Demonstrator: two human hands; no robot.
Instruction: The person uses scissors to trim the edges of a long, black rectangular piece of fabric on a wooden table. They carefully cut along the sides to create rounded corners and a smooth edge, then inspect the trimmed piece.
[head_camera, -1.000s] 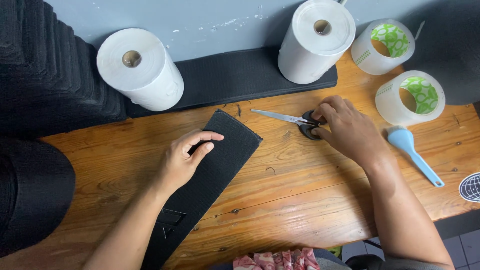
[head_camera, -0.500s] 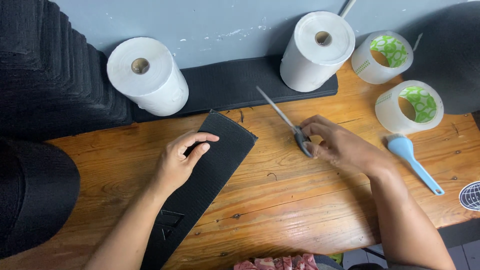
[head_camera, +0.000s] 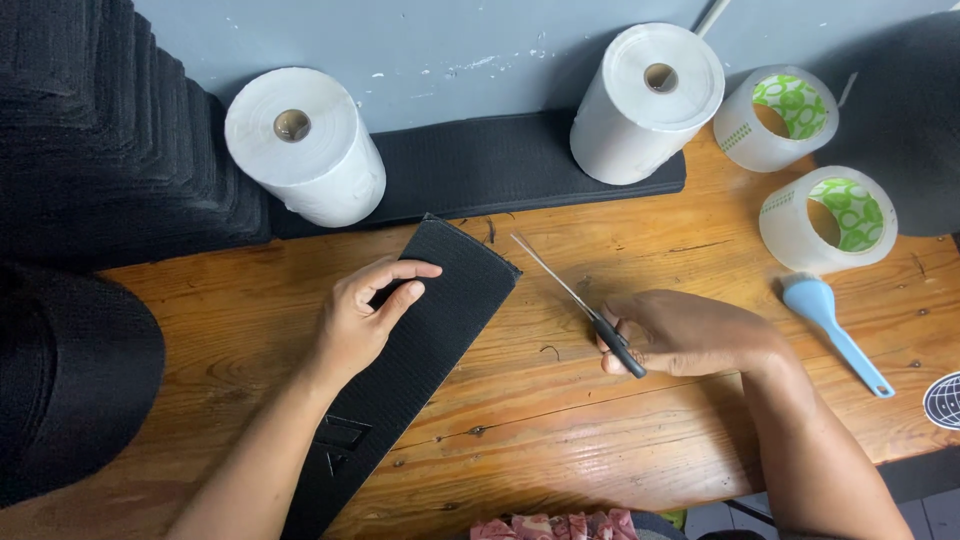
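Note:
A long black fabric strip (head_camera: 420, 340) lies slantwise on the wooden table (head_camera: 560, 440). My left hand (head_camera: 368, 310) rests flat on its upper part, fingers bent over the left edge. My right hand (head_camera: 690, 335) grips the black handles of a pair of scissors (head_camera: 580, 303), whose thin closed blades point up and left toward the strip's top right corner, a short way from it.
Two white paper rolls (head_camera: 305, 148) (head_camera: 648, 103) stand at the back on a black mat (head_camera: 500, 165). Two clear tape rolls with green cores (head_camera: 775, 120) (head_camera: 828, 220) and a blue brush (head_camera: 833, 320) sit right. A stack of black fabric (head_camera: 90, 130) fills the left.
My right hand has lifted the scissors from the table and brought them down and left, the blades turning to point at the strip. My left hand has stayed on the strip.

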